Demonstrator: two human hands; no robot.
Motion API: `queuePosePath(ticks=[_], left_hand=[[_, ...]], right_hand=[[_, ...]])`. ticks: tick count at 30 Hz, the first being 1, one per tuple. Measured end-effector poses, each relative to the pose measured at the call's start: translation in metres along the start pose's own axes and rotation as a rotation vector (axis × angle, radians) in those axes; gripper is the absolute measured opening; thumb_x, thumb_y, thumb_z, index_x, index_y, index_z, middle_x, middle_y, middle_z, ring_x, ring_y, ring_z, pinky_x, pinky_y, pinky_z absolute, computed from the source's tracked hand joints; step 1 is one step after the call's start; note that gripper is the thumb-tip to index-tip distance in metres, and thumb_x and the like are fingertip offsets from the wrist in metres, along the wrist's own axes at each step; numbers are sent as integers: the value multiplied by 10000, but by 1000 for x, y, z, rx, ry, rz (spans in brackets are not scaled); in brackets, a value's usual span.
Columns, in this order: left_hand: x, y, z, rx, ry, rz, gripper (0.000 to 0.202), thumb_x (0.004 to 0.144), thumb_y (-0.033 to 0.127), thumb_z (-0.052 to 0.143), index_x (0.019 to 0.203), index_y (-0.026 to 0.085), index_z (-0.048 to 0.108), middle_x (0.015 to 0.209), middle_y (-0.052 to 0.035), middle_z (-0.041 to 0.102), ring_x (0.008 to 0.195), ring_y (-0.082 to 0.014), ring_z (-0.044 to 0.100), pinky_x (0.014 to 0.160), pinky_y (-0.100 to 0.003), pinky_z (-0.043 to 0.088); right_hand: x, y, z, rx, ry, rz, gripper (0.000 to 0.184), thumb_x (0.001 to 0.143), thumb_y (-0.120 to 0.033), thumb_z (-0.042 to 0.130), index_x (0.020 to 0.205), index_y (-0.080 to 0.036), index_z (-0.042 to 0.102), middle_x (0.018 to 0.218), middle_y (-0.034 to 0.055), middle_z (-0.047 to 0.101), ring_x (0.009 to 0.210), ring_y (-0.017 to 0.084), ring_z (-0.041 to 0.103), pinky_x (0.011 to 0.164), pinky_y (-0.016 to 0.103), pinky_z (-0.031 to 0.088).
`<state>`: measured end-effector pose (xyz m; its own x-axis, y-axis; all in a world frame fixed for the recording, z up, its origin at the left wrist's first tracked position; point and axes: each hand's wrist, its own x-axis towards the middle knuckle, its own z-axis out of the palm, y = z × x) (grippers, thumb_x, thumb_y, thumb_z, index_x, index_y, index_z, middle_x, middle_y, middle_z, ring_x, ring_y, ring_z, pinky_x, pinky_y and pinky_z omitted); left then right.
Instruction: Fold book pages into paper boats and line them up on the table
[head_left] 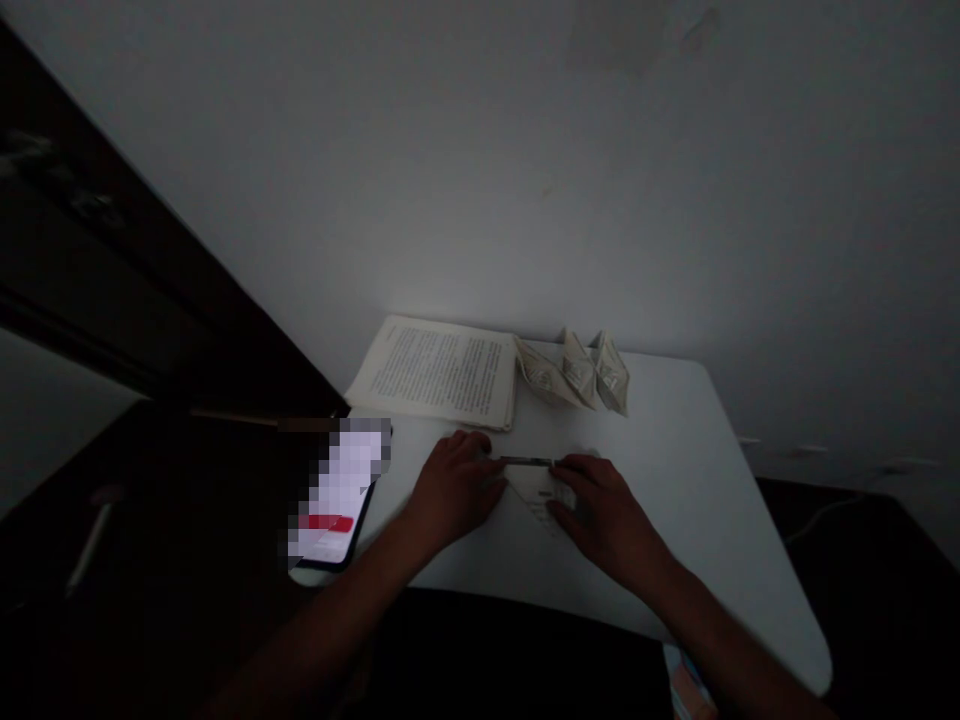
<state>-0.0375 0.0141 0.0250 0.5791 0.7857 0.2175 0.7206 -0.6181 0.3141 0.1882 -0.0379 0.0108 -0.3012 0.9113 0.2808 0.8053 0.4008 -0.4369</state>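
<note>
Between my hands, at the middle of the white table, is a folded piece of printed paper (pixel 532 488) with a straight upper edge and a corner pointing toward me. My left hand (pixel 461 483) is closed on its left end, thumb and fingers pinching the edge. On the opposite end, my right hand (pixel 589 500) pinches the paper, with the thumb lower on its face. Just beyond stand three folded paper boats: a left one (pixel 547 377), a middle one (pixel 577 365) and a right one (pixel 612 372).
A stack of printed pages (pixel 442 370) lies by the wall at the back left. At the left table edge rests a phone (pixel 341 495) with its screen lit. The white table (pixel 720 540) meets the wall (pixel 525 180) behind. A dark door frame (pixel 187 260) rises at the left.
</note>
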Motion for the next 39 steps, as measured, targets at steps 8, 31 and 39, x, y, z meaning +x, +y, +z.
queuePosePath(ticks=[8,31,39], left_hand=[[-2,-13,1,-241,-68,28,499,672,-8,475,1119,185,590,1007,-57,596,961,-193,512,868,-359,415],[-10,-18,10,-253,90,167,292,758,109,554,1022,217,618,1000,-56,589,884,-181,525,776,-341,434],[-12,-19,11,-119,31,237,151,881,253,504,912,222,648,901,-35,614,834,-153,520,755,-321,384]], right_hand=[[3,0,-6,35,-22,18,306,779,-224,595,1082,-181,605,1071,114,564,1003,253,516,891,443,441],[10,-9,11,-2,96,-9,290,763,-397,634,998,-228,657,1044,94,589,991,249,536,851,429,394],[14,-18,10,30,-39,-46,222,780,-291,620,992,-232,655,1038,86,579,976,237,523,846,430,392]])
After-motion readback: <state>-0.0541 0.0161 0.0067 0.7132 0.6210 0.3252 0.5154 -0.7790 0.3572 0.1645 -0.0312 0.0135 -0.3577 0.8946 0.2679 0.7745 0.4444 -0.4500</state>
